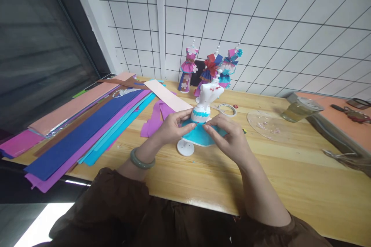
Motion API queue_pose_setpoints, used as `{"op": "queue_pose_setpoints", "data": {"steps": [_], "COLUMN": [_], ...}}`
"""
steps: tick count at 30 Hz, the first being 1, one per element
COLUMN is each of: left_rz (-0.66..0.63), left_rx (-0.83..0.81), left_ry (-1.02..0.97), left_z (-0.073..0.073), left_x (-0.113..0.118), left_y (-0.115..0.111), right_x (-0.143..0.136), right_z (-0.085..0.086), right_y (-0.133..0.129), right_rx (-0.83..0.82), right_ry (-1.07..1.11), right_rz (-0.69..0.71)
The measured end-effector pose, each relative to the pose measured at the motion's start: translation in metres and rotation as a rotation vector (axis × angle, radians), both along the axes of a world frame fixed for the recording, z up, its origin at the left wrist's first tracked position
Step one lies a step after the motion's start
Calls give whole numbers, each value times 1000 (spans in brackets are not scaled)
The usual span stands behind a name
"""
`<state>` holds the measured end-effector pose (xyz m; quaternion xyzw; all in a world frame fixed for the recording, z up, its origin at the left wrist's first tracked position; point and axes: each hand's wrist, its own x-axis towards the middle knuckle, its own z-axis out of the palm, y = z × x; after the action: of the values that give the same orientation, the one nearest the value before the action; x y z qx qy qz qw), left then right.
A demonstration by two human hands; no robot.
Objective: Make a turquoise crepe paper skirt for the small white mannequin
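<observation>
A small white mannequin (206, 96) stands tilted on a round white base (185, 148) in the middle of the table. Around its hips flares a turquoise paper skirt (199, 136), with a scalloped turquoise strip (200, 114) above it. On the skirt's left side, my left hand (173, 126) pinches the upper edge between thumb and fingers. My right hand (228, 135) pinches the same edge on the right, its thumb and index fingertips close to the left thumb.
Coloured paper strips (84, 129) spread over the left side. Three dressed mannequins, one in pink (189, 61), stand behind. A tape roll (227, 110), a clear plate (268, 126), a cup (301, 110) and an orange-topped box (342, 123) are to the right.
</observation>
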<state>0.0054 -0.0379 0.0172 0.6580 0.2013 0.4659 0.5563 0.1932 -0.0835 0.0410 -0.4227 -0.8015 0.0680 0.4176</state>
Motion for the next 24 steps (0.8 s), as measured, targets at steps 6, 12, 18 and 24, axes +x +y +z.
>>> {"op": "queue_pose_setpoints", "data": {"steps": [6,12,18,24], "left_rz": [16,37,33,28], "left_rx": [36,44,25,15], "left_ry": [0,4,0,6], "left_z": [1,1,-1,-1], "left_x": [1,1,1,1], "left_y": [0,1,1,0], "right_x": [-5,-9,-11,-12], "right_z": [-2,-6,-15,-18], "right_y": [-3,-3,2,3], "right_rx": [-42,-88,-90,-107], "right_ry": [24,48,172,196], "right_rz": [40,76,-75,-137]}}
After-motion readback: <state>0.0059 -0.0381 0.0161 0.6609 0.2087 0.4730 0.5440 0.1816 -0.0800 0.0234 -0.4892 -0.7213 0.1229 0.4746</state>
